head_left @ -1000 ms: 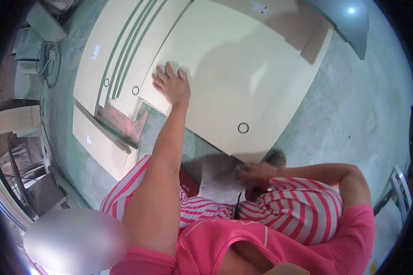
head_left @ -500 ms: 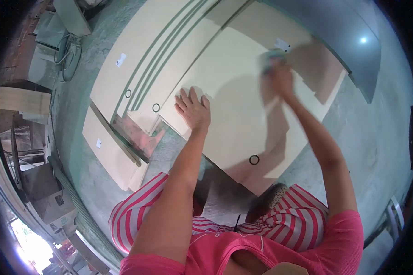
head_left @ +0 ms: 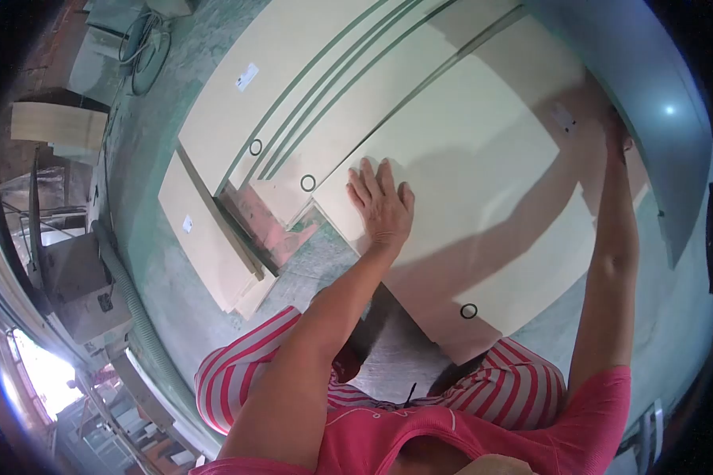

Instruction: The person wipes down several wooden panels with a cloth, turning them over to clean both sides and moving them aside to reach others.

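Observation:
My left hand point(head_left: 382, 207) lies flat near the left edge of a large pale panel point(head_left: 483, 190), its fingers spread and nothing in them. My right hand point(head_left: 616, 136) has reached out to the panel's far right side, in shadow beside the edge of a dark grey sheet point(head_left: 665, 134). Its fingers are mostly hidden, so I cannot make out whether it holds anything. A white label point(head_left: 564, 117) is on the pale surface left of that hand. A dark ring mark point(head_left: 469, 311) shows near the panel's closest corner.
More pale panels point(head_left: 293, 95) with dark gaps between them lie to the left, one bearing a white label point(head_left: 247, 76). A smaller stack of boards point(head_left: 206, 229) rests on the floor nearer me. A ribbed hose point(head_left: 139, 309) and machinery point(head_left: 79, 317) stand at the far left.
My right hand has moved right and away, from the panel's upper part to the grey sheet's edge; the blurred object in it no longer shows. My view has shifted; my left hand stays flat.

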The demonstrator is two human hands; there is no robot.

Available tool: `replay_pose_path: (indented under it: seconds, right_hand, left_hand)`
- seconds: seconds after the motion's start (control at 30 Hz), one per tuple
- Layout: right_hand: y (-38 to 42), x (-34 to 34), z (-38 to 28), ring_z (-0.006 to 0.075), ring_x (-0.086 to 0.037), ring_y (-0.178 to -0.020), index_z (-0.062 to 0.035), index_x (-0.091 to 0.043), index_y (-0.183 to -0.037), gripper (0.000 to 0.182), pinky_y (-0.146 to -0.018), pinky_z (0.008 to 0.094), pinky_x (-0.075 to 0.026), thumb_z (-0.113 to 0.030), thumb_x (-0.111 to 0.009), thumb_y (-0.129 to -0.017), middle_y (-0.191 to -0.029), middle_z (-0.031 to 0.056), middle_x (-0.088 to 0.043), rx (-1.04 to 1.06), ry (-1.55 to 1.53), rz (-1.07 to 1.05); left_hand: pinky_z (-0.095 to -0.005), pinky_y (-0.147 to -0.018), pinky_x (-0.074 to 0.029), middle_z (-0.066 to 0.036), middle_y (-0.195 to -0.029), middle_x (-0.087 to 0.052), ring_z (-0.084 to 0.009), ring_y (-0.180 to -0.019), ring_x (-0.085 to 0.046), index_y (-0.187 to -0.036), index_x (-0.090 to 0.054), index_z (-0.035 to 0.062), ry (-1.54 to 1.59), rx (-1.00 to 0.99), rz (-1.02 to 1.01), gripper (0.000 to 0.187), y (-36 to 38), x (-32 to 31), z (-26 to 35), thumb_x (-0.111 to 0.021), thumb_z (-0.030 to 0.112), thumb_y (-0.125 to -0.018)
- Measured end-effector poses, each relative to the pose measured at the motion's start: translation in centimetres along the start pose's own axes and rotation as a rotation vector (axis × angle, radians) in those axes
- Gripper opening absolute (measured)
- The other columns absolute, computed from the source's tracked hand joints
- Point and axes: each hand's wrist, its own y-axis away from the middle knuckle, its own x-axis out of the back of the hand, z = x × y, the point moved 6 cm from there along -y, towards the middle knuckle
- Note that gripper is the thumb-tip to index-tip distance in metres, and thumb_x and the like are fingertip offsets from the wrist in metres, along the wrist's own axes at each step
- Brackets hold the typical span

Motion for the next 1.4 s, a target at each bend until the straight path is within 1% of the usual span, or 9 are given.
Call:
replay_pose_path:
  seconds: [0.23, 0.37, 0.67, 0.87, 1.1, 1.17, 1.27, 1.33, 1.4]
  right_hand:
    - [0.1, 23.0, -30.5, 0.0259, -0.06, -0.085, -0.0049, -0.057, -0.108, 0.028, -0.082, 0.0395, -0.048, -0.011, -0.051, -0.081, -0.096, 0.0135, -0.061, 0.165, -0.189, 0.09]
    - [4.9, 37.9, -40.5, 0.0331, -0.052, -0.112, -0.0151, -0.052, -0.124, 0.046, -0.094, 0.0431, -0.044, -0.017, -0.061, -0.079, -0.12, 0.0147, -0.053, 0.628, -1.289, -0.996]
    - [-11.9, 15.1, -28.3, 0.0388, -0.059, -0.098, -0.0025, -0.05, -0.121, 0.045, -0.085, 0.0461, -0.047, -0.031, -0.054, -0.087, -0.113, 0.0232, -0.058, -0.283, -0.873, -0.355]
    - [-0.6, 29.2, -47.2, 0.0234, -0.063, -0.084, -0.0105, -0.06, -0.1, 0.019, -0.063, 0.036, -0.055, -0.017, -0.053, -0.084, -0.095, 0.0089, -0.059, 0.297, -0.329, -0.147]
    - [16.5, 50.4, -60.5, 0.0344, -0.06, -0.095, -0.0142, -0.061, -0.106, 0.031, -0.082, 0.0439, -0.049, -0.02, -0.063, -0.076, -0.097, 0.0158, -0.061, 1.247, -1.279, -1.058]
    - [16.2, 51.8, -60.0, 0.0325, -0.059, -0.098, -0.0149, -0.06, -0.113, 0.038, -0.086, 0.0422, -0.047, -0.015, -0.065, -0.074, -0.1, 0.0145, -0.06, 1.263, -1.311, -0.847]
    - [9.4, 45.7, -54.8, 0.0286, -0.057, -0.103, -0.0143, -0.052, -0.125, 0.053, -0.087, 0.0391, -0.047, -0.011, -0.065, -0.075, -0.114, 0.0138, -0.058, 0.73, -1.679, -0.909]
    - [3.0, 38.1, -48.6, 0.0329, -0.052, -0.111, -0.005, -0.058, -0.113, 0.033, -0.093, 0.0408, -0.043, -0.022, -0.051, -0.086, -0.12, 0.0144, -0.056, 0.322, -1.708, -0.807]
    - [-1.8, 26.9, -41.5, 0.0376, -0.05, -0.112, -0.0018, -0.054, -0.119, 0.044, -0.096, 0.0431, -0.04, -0.031, -0.053, -0.086, -0.119, 0.0199, -0.056, 0.083, -1.338, -0.496]
  left_hand:
    - [-0.06, -0.105, -0.016, -0.026, -0.14, -0.029, -0.0484, -0.131, -0.02, -0.136, -0.036, 0.0046, 0.046, -0.008, -0.008, 0.055, -0.3, 0.2, 0.2, -0.052, 0.026, -0.087]
    - [-0.059, -0.108, -0.013, -0.026, -0.143, -0.024, -0.0471, -0.135, -0.013, -0.137, -0.034, 0.004, 0.201, 0.016, -0.266, 0.061, -0.4, -1.8, -1.0, -0.053, 0.028, -0.085]
    - [-0.0602, -0.108, -0.013, -0.029, -0.143, -0.021, -0.0473, -0.135, -0.015, -0.134, -0.036, 0.0006, 0.181, 0.018, -0.048, 0.058, -0.3, 0.1, -0.7, -0.052, 0.027, -0.085]
    - [-0.0594, -0.109, -0.011, -0.026, -0.145, -0.02, -0.0452, -0.136, -0.013, -0.135, -0.037, 0.0021, 0.134, 0.014, -0.085, 0.058, -0.1, -1.1, -0.9, -0.052, 0.027, -0.084]
    - [-0.0554, -0.11, -0.012, -0.024, -0.144, -0.027, -0.0425, -0.137, -0.018, -0.134, -0.042, 0.0058, 0.123, 0.048, 0.005, 0.055, -0.2, 1.4, -0.8, -0.047, 0.033, -0.086]
    - [-0.0566, -0.109, -0.013, -0.026, -0.144, -0.024, -0.0442, -0.135, -0.018, -0.134, -0.039, 0.0039, 0.183, 0.036, 0.037, 0.055, 0.0, 0.7, -0.9, -0.05, 0.03, -0.086]
    - [-0.0576, -0.109, -0.013, -0.026, -0.145, -0.023, -0.0449, -0.135, -0.017, -0.136, -0.037, 0.0031, 0.892, 0.158, 0.114, 0.056, 0.5, -1.1, -1.2, -0.049, 0.028, -0.087]
    - [-0.0573, -0.11, -0.012, -0.026, -0.145, -0.022, -0.0448, -0.136, -0.015, -0.139, -0.033, 0.0034, 0.097, -0.031, -0.234, 0.059, 0.4, -1.9, -1.3, -0.047, 0.029, -0.088]
    - [-0.0566, -0.11, -0.011, -0.025, -0.146, -0.022, -0.0442, -0.137, -0.014, -0.14, -0.031, 0.0036, 0.231, 0.054, -0.103, 0.06, -0.3, 0.4, -1.3, -0.046, 0.031, -0.088]
